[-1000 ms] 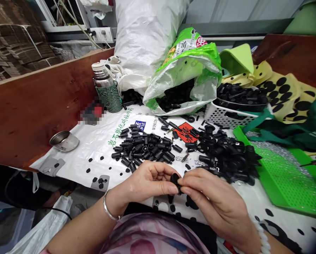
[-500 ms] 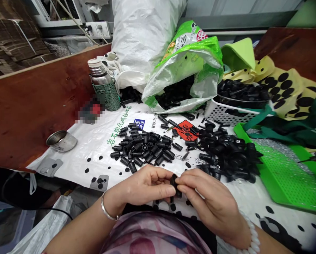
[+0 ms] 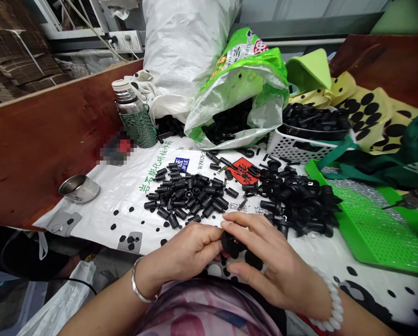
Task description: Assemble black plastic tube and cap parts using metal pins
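Near the table's front edge, my left hand [image 3: 191, 249] pinches a black plastic part with a round flange [image 3: 232, 244]; its exact kind is unclear. My right hand [image 3: 274, 261] is just to the right of that part, with fingers and thumb apart, and seems to hold nothing. The fingertips come close over the part; whether they touch it I cannot tell. Beyond my hands lies a spread of small black ridged cylinders [image 3: 191, 193]. To their right is a heap of larger black plastic parts [image 3: 296, 198], some with round flanges.
A green perforated tray [image 3: 363, 242] lies at the right. Behind it stands a white basket [image 3: 300, 150] with a bowl of black parts. An open green-and-white bag [image 3: 244, 70] holds more. At the left are a metal cup [image 3: 86, 190] and a thermos flask [image 3: 139, 121].
My right hand's fingers have let go of the black part and spread apart. My left hand has moved slightly left, still holding it. The whole view has shifted a little.
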Motion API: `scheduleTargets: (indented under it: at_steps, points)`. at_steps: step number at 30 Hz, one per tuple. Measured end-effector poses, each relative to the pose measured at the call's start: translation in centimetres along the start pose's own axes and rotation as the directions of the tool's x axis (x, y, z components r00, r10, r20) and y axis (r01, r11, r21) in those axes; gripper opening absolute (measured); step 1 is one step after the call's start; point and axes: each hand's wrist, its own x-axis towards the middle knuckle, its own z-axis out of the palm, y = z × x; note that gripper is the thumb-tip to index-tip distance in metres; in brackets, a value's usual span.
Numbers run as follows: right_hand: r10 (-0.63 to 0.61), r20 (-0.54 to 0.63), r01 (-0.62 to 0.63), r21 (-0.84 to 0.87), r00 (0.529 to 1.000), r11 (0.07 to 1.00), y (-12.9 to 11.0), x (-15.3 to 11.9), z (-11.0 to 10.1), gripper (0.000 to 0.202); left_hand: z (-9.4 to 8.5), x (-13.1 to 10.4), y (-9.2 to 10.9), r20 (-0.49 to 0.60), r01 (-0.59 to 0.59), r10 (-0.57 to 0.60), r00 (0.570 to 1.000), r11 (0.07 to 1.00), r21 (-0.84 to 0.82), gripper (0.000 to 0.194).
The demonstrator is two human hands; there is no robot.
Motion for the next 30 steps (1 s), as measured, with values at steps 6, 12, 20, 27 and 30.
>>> scheduleTargets:
  at_steps: [6, 12, 20, 27, 30]
  points:
    - [0.018, -0.052, -0.015, 0.063, 0.999, 0.998, 0.3, 0.4, -0.4, 0.035, 0.3, 0.3, -0.2, 0.008, 0.033, -0.032, 0.999, 0.997, -0.064, 0.028]
    - [0.076, -0.149, -0.073, 0.024, 0.986, 0.997, -0.3, 0.1, 0.6, 0.036, 1.5, 0.6, -1.2, -0.146, -0.055, 0.050, 0.988, 0.998, -0.028, 0.029]
    - [0.097, -0.175, -0.097, 0.003, 0.980, 0.995, -0.4, -0.9, 0.7, 0.051, 1.6, 0.9, -0.7, -0.111, -0.079, 0.072, 0.991, 0.995, -0.067, 0.026]
    - [0.185, -0.137, -0.171, 0.113, 0.973, 0.979, -0.1, -1.3, 0.2, 0.014, 1.9, 0.8, -1.0, -0.108, -0.089, 0.094, 0.990, 0.995, 0.044, 0.025]
    - [0.181, -0.119, -0.166, 0.125, 0.976, 0.978, 0.1, -1.5, 0.1, 0.015, 2.0, 0.8, -0.8, -0.073, -0.091, 0.102, 0.992, 0.986, 0.143, 0.025]
